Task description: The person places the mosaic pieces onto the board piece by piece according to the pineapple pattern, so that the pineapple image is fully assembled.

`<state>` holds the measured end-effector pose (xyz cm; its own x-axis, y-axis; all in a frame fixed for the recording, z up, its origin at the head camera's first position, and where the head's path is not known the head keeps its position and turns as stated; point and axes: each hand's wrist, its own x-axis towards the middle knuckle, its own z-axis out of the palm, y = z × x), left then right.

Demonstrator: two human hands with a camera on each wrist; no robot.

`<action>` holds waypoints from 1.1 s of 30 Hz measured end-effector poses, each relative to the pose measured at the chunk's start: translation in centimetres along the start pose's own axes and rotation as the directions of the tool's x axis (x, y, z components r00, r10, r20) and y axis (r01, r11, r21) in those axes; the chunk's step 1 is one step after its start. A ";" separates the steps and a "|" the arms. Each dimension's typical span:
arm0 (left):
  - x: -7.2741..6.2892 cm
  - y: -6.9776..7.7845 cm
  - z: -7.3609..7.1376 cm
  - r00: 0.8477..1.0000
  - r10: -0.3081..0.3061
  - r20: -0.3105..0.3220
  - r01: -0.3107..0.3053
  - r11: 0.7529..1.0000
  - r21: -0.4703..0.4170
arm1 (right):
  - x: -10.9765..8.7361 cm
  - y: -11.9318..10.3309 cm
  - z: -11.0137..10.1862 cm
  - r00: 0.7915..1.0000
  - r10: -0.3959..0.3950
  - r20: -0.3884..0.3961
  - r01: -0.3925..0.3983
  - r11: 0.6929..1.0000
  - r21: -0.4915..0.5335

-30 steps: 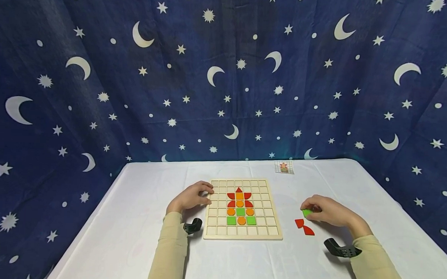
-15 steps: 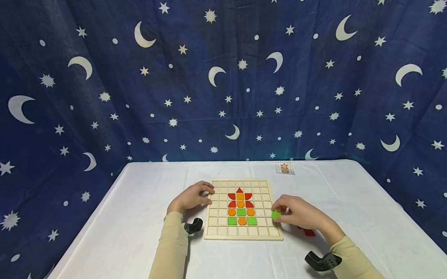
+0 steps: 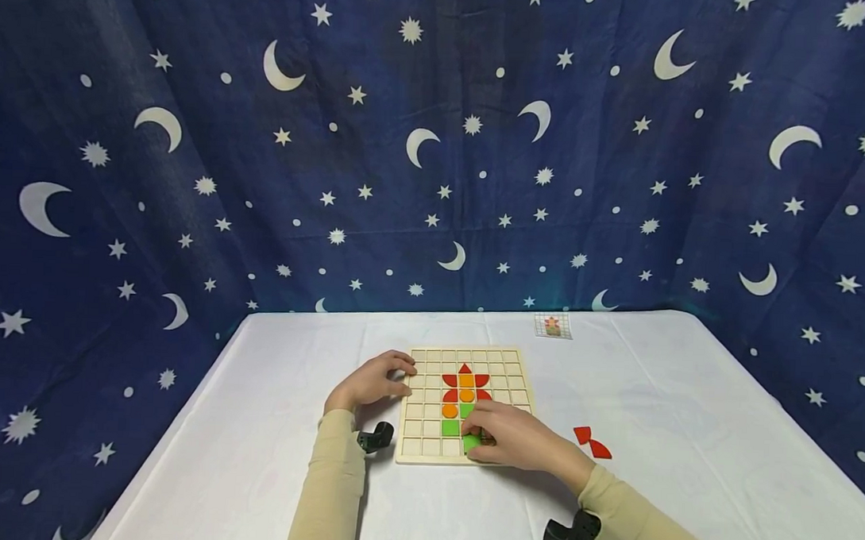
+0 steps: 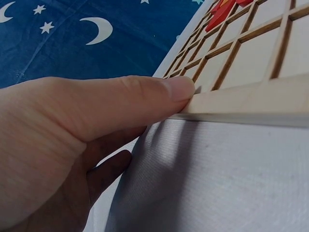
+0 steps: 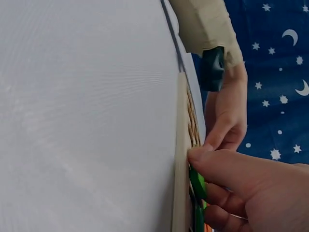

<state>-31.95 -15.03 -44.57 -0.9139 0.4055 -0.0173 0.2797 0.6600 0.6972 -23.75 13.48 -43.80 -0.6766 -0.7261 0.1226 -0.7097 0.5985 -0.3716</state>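
Note:
A light wooden grid board (image 3: 411, 446) lies on the white table, with red, orange and green pieces set in its squares. My right hand (image 3: 516, 437) pinches a green tile (image 3: 472, 444) between thumb and fingers, low over the board's near rows. In the right wrist view this green tile (image 5: 197, 184) stands tilted by the board's near rim (image 5: 180, 159). My left hand (image 3: 371, 381) rests on the board's left edge. Its thumb (image 4: 179, 88) lies straight on the rim in the left wrist view. The right hand hides several pieces on the lower right of the pattern.
Two red pieces (image 3: 592, 442) lie on the cloth to the right of the board. A small printed card (image 3: 553, 325) with a gridded picture is near the table's back edge. Behind the table hangs a dark blue curtain (image 3: 378, 181) with moons and stars.
My right hand has carried the green tile leftward from beside the red pieces to over the board's lower rows. The left hand has stayed on the board's edge.

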 end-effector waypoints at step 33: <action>0.0 0.2 0.1 0.999 -0.032 -0.018 0.032 0.999 -0.018 | -4.2 3.4 -4.8 0.992 0.121 -0.019 -0.120 0.991 0.068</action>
<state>-31.87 -14.84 -44.47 -0.9276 0.3726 -0.0269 0.2450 0.6612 0.7091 -24.26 20.22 -41.12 -0.7611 -0.6418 0.0937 -0.6087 0.6569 -0.4450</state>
